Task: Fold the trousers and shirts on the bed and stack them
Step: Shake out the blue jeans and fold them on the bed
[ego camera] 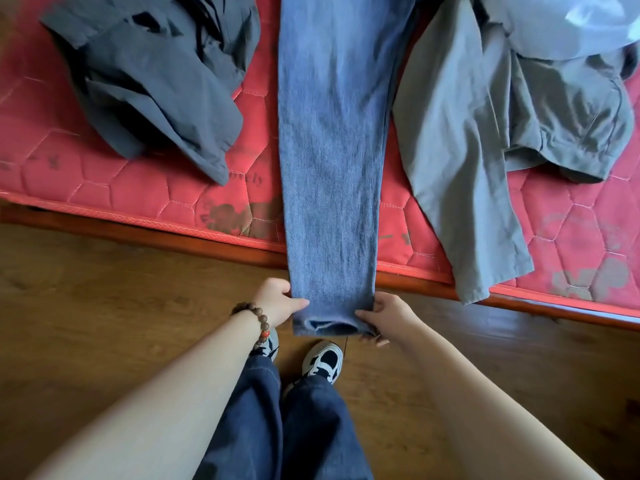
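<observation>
Blue jeans (pixel 332 150) hem between hands, left hand (pixel 277 301), right hand (pixel 388 315) clamped on corners

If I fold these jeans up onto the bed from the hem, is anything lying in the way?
Nothing visible lies on the blue jeans. Both hands, left and right, grip the hem. The dark grey garment and olive trousers lie beside them.

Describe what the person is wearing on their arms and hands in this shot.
Both forearms are bare, with no sleeves in view. The left hand has a bracelet of round brown wooden beads with one orange-red bead at the wrist. The right hand wears no glove or bracelet; whether it carries a ring cannot be told.
</observation>
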